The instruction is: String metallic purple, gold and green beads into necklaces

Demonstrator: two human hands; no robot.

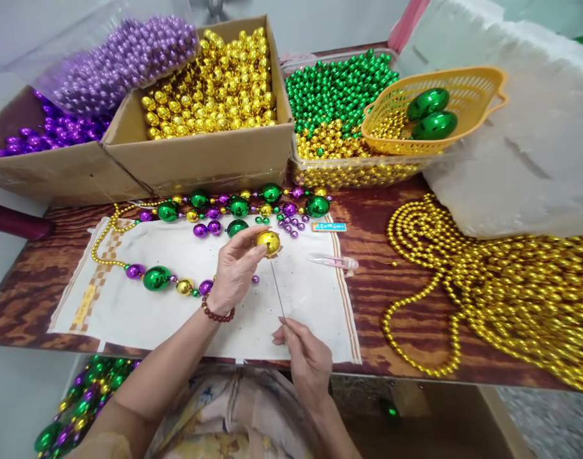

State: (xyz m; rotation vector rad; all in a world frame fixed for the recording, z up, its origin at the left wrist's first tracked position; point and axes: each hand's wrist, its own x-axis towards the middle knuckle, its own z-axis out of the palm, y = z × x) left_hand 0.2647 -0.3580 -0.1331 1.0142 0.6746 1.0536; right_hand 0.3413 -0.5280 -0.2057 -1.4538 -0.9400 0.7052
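- Head view: the towel (143,312) lies beneath my hands, soft and likely to rumple if pushed.
- Strand (156,278): on the towel at left, limp between its balls, I'd judge; better lifted at two places.
- Left hand (236,264): thumb and fingers pinched on the bead, above the towel.
- Right hand (308,350): fingertips closed on the needle's lower end.
- Bead (268,243): gold, glossy, raised in my left fingers; probably light, hollow, slippery and easily scratched. I'd take it by its round sides, clear of the hole.
- Needle (277,290): thin, straight, seemingly stiff; best gripped low. Whether it touches the bead, I can't tell.
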